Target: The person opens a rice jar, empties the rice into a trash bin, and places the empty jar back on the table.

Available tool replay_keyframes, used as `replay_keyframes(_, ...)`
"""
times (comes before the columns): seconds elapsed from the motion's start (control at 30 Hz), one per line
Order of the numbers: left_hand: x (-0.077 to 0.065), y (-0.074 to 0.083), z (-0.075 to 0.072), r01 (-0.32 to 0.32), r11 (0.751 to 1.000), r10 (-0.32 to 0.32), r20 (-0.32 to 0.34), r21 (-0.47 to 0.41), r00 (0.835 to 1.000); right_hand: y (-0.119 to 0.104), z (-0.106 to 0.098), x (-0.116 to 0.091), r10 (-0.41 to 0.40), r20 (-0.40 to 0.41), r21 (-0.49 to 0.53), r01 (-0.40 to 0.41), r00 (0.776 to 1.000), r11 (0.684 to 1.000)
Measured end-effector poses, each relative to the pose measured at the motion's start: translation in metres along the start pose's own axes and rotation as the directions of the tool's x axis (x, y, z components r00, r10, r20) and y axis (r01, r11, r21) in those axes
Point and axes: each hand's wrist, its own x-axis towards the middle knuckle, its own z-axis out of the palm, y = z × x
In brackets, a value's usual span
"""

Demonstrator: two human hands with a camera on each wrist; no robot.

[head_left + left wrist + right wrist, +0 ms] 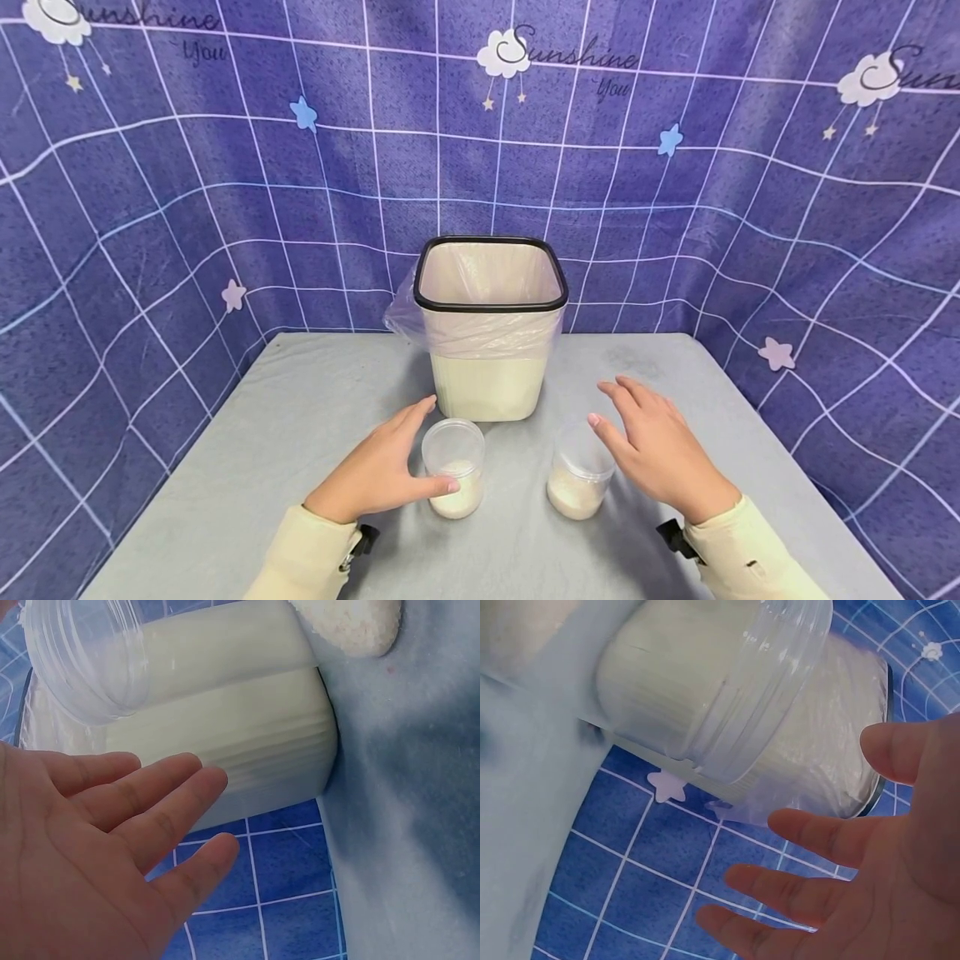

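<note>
Two clear plastic jars with white, grainy contents in their lower parts stand on the table. My left hand [382, 471] is beside the left jar [454, 454], fingers spread, its thumb overlapping the jar's front in the head view. In the left wrist view, the jar's ridged clear rim [86, 660] is above the extended fingers [161, 814]. To the right of the right jar [577, 492] hovers my right hand [660, 446], thumb and fingers apart. The right wrist view shows that jar's ridged rim [761, 697] beyond the spread fingers [802, 896]. Neither hand grips anything.
Behind the jars stands a cream bin [487, 383] with a black rim and a clear plastic liner [491, 333] folded over its edge. A grey cloth covers the table [300, 400]. Blue gridded curtain [360, 167] encloses the back and both sides.
</note>
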Motion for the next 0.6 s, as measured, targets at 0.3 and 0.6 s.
replay_keyframes(0.3,0.0005,-0.0007,0.0028,-0.012,1.000,0.012,-0.002,-0.008,1.000,-0.0047,-0.0016,0.0003,-0.007,0.008,0.009,0.007,1.000,1.000)
replay_keyframes(0.6,-0.0001,0.0007,0.0045,-0.005,0.999,0.005,0.007,-0.035,1.000,-0.0077,-0.0025,0.0013,-0.018,0.011,0.008,0.018,1.000,1.000)
